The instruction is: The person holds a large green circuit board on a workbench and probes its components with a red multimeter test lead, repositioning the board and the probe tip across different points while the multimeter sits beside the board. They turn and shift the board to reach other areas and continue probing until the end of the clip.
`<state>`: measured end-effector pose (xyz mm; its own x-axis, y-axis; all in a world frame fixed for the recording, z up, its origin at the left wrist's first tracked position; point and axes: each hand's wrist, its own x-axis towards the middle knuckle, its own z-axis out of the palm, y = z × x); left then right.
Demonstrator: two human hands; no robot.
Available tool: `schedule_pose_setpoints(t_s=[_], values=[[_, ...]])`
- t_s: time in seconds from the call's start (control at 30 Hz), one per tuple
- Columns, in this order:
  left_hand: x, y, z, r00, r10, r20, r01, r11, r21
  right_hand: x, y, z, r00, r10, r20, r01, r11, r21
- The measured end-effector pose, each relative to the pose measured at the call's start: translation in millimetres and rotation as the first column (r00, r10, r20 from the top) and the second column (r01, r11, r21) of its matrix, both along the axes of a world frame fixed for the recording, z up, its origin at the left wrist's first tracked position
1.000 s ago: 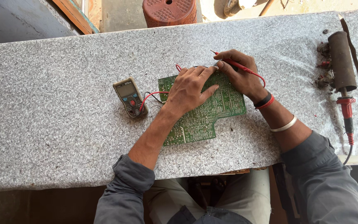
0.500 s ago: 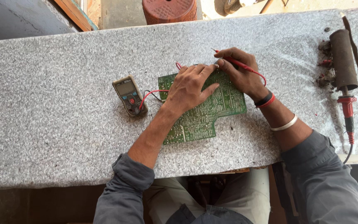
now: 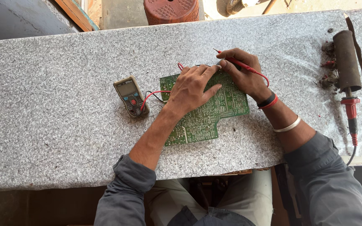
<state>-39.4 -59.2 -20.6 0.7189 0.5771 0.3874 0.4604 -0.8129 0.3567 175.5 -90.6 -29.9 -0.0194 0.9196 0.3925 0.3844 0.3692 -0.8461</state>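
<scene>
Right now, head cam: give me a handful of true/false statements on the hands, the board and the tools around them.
1. Both hands rest on the green circuit board. True.
2. The right hand holds a red probe. True.
3. The meter lies to the right of the board. False: it lies to the board's left, with a red lead running toward the board.
4. The left hand grips the soldering iron. False: the iron lies untouched at the far right of the table.
5. The board hangs in the air above the table. False: it lies flat on the speckled top.
</scene>
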Motion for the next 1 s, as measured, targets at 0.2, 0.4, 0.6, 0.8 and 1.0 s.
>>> schedule_pose_setpoints(t_s=[0.2,0.4,0.6,0.8,1.0], values=[[0,0,2,1.0,-0.008,-0.007,0.007,1.0,-0.012,0,0,2,1.0,-0.002,0.009,0.001,1.0,0.012],[1,0,0,1.0,-0.007,0.009,0.007,1.0,0.0,0,-2,0,1.0,-0.003,0.004,0.003,1.0,-0.005],[1,0,0,1.0,-0.012,-0.003,0.012,1.0,-0.027,1,-1,0,1.0,-0.001,-0.017,0.001,1.0,-0.02],[1,-1,6,0.999,-0.02,0.027,0.021,0.999,-0.029,0,-2,1,0.999,0.011,-0.041,-0.01,1.0,0.013],[0,-4,12,0.999,-0.006,0.047,0.008,0.999,-0.041,5,-3,-4,0.996,0.059,-0.07,-0.058,0.998,0.025]])
